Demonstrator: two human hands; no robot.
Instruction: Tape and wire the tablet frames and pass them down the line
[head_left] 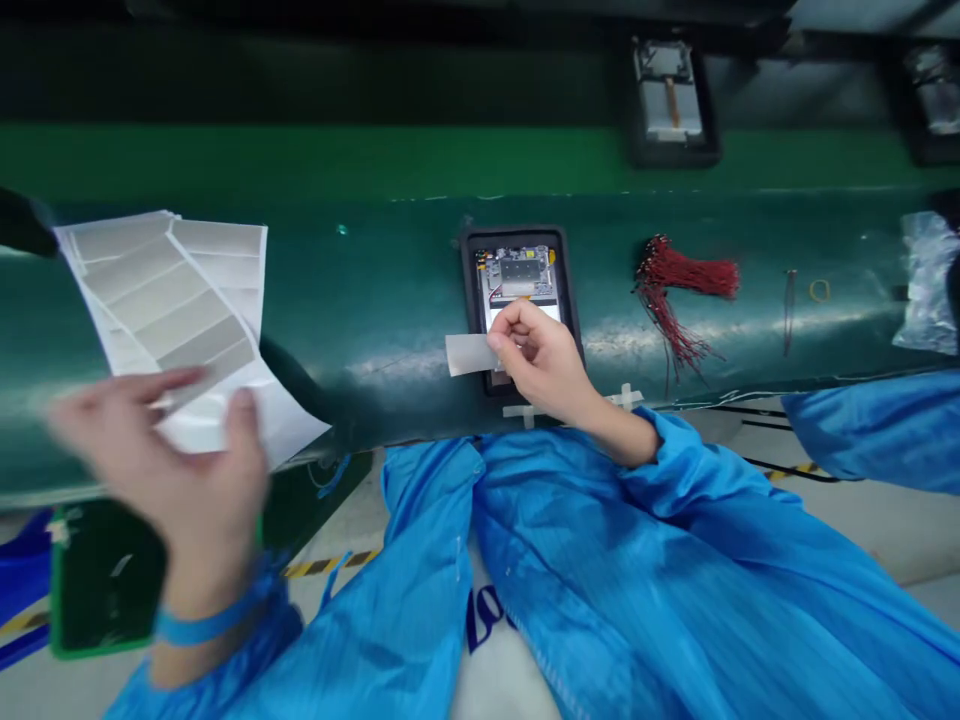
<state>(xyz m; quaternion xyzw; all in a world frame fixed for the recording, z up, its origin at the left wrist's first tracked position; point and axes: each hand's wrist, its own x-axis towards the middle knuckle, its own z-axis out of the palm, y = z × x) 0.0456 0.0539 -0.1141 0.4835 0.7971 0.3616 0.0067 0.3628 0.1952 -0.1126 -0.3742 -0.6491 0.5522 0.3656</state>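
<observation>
My right hand (544,360) pinches one end of a silvery-grey adhesive strip (466,355) between thumb and fingers. The strip sticks out to the left, over the lower part of a black tray (571,325). Inside that tray lies an electronic device with an exposed circuit board (521,270); my fingers hide part of it. My left hand (180,460), smeared by motion, is at the lower edge of the sticker sheets (180,300), thumb and fingers apart. These white-backed sheets carry rows of grey strips and overlap one another. Whether the left hand touches them I cannot tell.
Right of the tray lies a bundle of red wires (686,275), then a few loose wires (789,310), a yellow rubber band (820,291) and a clear plastic bag (926,285). Another device tray (675,150) sits farther back. A green bin (105,580) stands below the table edge.
</observation>
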